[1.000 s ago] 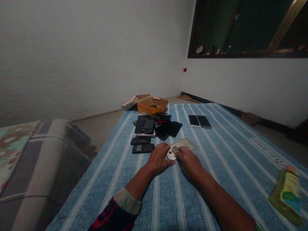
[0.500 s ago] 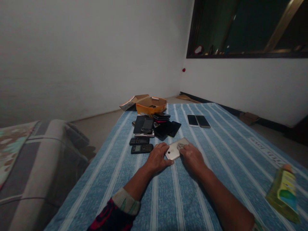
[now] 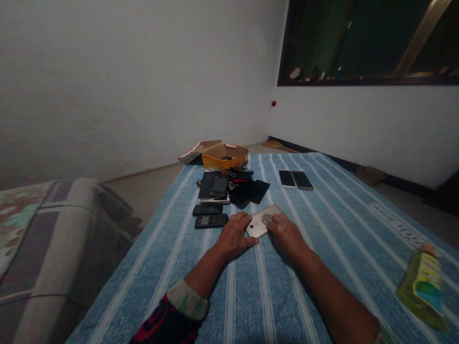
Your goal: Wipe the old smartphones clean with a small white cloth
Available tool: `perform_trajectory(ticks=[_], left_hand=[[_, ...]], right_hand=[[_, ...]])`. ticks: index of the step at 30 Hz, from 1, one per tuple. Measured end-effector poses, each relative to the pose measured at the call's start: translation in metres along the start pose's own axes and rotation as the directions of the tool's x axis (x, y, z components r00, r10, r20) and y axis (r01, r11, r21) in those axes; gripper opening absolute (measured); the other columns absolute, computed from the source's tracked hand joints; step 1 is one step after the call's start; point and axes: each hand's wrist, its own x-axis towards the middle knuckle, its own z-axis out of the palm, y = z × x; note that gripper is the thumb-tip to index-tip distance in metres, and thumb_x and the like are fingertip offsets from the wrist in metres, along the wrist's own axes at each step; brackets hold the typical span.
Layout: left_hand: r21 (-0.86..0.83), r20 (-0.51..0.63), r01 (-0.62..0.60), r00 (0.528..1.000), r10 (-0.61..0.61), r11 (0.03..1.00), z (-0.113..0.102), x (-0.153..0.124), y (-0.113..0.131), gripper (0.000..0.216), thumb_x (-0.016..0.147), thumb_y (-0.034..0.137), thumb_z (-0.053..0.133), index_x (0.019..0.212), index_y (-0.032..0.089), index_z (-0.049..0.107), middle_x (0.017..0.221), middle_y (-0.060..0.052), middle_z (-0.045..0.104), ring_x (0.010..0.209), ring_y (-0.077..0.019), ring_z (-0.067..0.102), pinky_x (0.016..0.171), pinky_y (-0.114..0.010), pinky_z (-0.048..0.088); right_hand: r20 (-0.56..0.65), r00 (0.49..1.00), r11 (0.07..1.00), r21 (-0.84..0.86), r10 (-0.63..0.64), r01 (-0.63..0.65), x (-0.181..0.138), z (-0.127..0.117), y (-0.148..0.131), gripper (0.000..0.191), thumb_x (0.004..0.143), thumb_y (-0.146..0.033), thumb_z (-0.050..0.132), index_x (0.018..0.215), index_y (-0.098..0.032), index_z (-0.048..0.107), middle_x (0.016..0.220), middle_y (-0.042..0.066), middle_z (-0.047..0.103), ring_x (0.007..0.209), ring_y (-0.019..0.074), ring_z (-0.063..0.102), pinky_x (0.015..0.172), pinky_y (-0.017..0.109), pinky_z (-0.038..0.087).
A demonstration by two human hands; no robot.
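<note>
A pale gold smartphone (image 3: 258,226) lies back side up on the blue striped cloth (image 3: 247,296). My left hand (image 3: 234,236) grips its near left end between thumb and fingers. Pressed against the phone's back is a small greyish wad, perhaps a cloth (image 3: 266,218), held in the closed fingers of my right hand (image 3: 286,234). Left of my left hand lie two black keypad phones (image 3: 211,220), one behind the other. Just beyond my hands is a pile of dark phones (image 3: 218,185), some stacked and some overlapping.
Two smartphones (image 3: 296,179) lie side by side, screens up, at the back right. An open orange cardboard box (image 3: 225,155) stands at the far end. A bottle of yellow-green liquid (image 3: 421,289) lies at the right. A covered piece of furniture (image 3: 71,248) is at the left.
My right hand has shifted very slightly to the left with the wad on the phone's back. My left hand keeps its grip in the same place.
</note>
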Motion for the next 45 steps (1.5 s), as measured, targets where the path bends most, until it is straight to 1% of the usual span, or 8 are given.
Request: perform_trajectory(ticks=[8,13,16,22,25,31,39,45], left_hand=[[0.005,-0.003,-0.025,1.0,0.025,1.0,0.002,0.001,-0.003,0.047,0.067,0.032,0.082,0.108,0.017,0.067,0.12,-0.012,0.063,0.112,-0.031,0.06,0.099,-0.043,0.047],[-0.005,0.006,-0.003,1.0,0.003,1.0,0.0,0.0,-0.002,0.057,0.063,0.033,0.085,0.114,0.018,0.066,0.124,-0.012,0.062,0.114,-0.0321,0.059,0.1,-0.044,0.047],[0.0,0.008,0.001,1.0,-0.001,1.0,-0.001,0.001,0.0,0.057,0.061,0.034,0.086,0.112,0.018,0.066,0.121,-0.011,0.063,0.112,-0.032,0.06,0.098,-0.044,0.048],[0.013,-0.031,-0.031,0.999,0.031,0.999,0.005,0.001,-0.004,0.049,0.066,0.032,0.082,0.111,0.017,0.067,0.121,-0.012,0.063,0.11,-0.031,0.061,0.097,-0.043,0.049],[0.024,-0.054,-0.045,0.997,0.047,0.999,0.007,0.001,-0.008,0.05,0.067,0.031,0.08,0.113,0.017,0.066,0.124,-0.013,0.063,0.113,-0.0316,0.06,0.1,-0.045,0.048],[0.048,-0.024,-0.05,0.998,0.052,0.998,0.002,0.001,-0.005,0.048,0.064,0.034,0.083,0.107,0.019,0.068,0.118,-0.01,0.065,0.108,-0.0307,0.061,0.095,-0.044,0.05],[0.026,-0.048,-0.051,0.997,0.052,0.998,0.006,0.001,-0.006,0.052,0.065,0.029,0.083,0.112,0.015,0.066,0.122,-0.013,0.064,0.111,-0.0308,0.061,0.099,-0.043,0.049],[0.03,0.005,-0.048,0.999,0.048,0.998,-0.001,0.001,-0.001,0.046,0.066,0.032,0.083,0.105,0.016,0.068,0.117,-0.011,0.065,0.107,-0.0307,0.061,0.094,-0.043,0.05]], right_hand=[[-0.033,0.983,0.983,0.039,-0.179,0.181,-0.003,0.002,-0.023,0.019,0.095,-0.016,0.055,0.094,-0.016,0.074,0.098,0.01,0.067,0.098,0.0222,0.057,0.08,0.028,0.042],[0.003,0.991,0.989,0.067,-0.135,0.134,-0.002,-0.005,-0.004,0.027,0.096,-0.01,0.049,0.104,-0.018,0.073,0.103,0.008,0.066,0.1,0.0197,0.056,0.082,0.027,0.04],[0.008,0.995,0.994,0.044,-0.101,0.101,-0.001,-0.005,-0.002,0.027,0.095,-0.008,0.049,0.101,-0.017,0.074,0.102,0.009,0.066,0.099,0.0201,0.056,0.081,0.027,0.04],[-0.028,0.976,0.976,0.018,-0.217,0.217,-0.003,0.0,-0.027,0.02,0.096,-0.013,0.054,0.095,-0.014,0.074,0.096,0.01,0.068,0.095,0.0221,0.057,0.076,0.029,0.041],[-0.04,0.965,0.965,0.026,-0.259,0.26,-0.002,0.0,-0.028,0.019,0.097,-0.016,0.055,0.096,-0.013,0.074,0.094,0.01,0.068,0.095,0.0224,0.057,0.075,0.029,0.04],[-0.031,0.968,0.967,0.059,-0.248,0.25,-0.003,-0.005,-0.012,0.016,0.097,-0.017,0.057,0.095,-0.016,0.073,0.096,0.008,0.067,0.096,0.0209,0.057,0.075,0.029,0.039],[-0.012,0.96,0.959,0.044,-0.279,0.279,-0.002,-0.002,-0.027,0.019,0.098,-0.019,0.055,0.099,-0.014,0.074,0.097,0.01,0.067,0.098,0.0222,0.056,0.075,0.029,0.04],[-0.021,0.974,0.971,0.081,-0.224,0.225,-0.001,-0.002,-0.007,0.02,0.098,-0.015,0.053,0.098,-0.016,0.073,0.098,0.008,0.067,0.098,0.0206,0.055,0.077,0.029,0.04]])
